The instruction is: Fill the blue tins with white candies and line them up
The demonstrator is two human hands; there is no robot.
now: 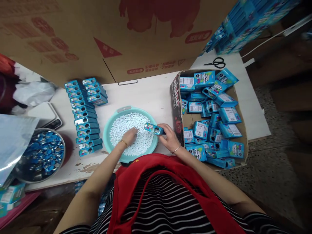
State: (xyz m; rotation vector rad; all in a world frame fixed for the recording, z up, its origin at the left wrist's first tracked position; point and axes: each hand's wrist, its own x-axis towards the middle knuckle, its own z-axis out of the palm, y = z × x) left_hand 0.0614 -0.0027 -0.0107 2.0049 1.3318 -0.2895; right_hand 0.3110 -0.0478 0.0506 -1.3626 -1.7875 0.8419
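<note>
My left hand [130, 136] is down in a round turquoise basin [106, 136], its fingers curled together among small white candies [131, 122]. How many are between the fingertips is hidden. In my right hand [170, 139] is a small blue candy box [150, 127], held at the basin's right rim. It lies tilted, and a dark round opening shows at its end nearest the fingers. A bracelet circles each wrist.
Rows of similar boxes [89, 132] stand left of the basin. On the right, an open carton [176, 105] holds many loose blue boxes. Black scissors [218, 62] lie behind it. A metal bowl [63, 152] of shiny blue pieces sits at left, and a large cardboard box [151, 42] blocks the back.
</note>
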